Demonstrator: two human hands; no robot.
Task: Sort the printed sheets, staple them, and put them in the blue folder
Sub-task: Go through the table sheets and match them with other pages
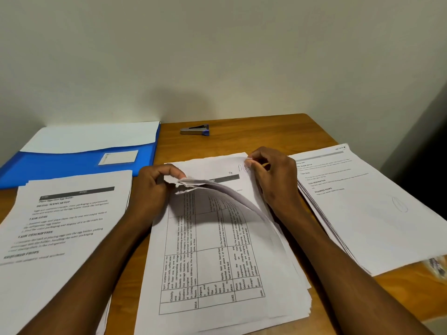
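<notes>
Left hand point(150, 187) pinches the curled top sheets point(212, 189) of the middle stack point(217, 274), right hand point(271, 175) pinches its far corner; stapler point(195, 129) lies beyond, blue folder point(79, 160) far-left.

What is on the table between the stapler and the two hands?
Head view: only bare wooden table between the stapler and the hands, left and right.

glossy plastic folder point(79, 163), wood-grain table point(266, 131), paper sheets point(217, 274)
</notes>
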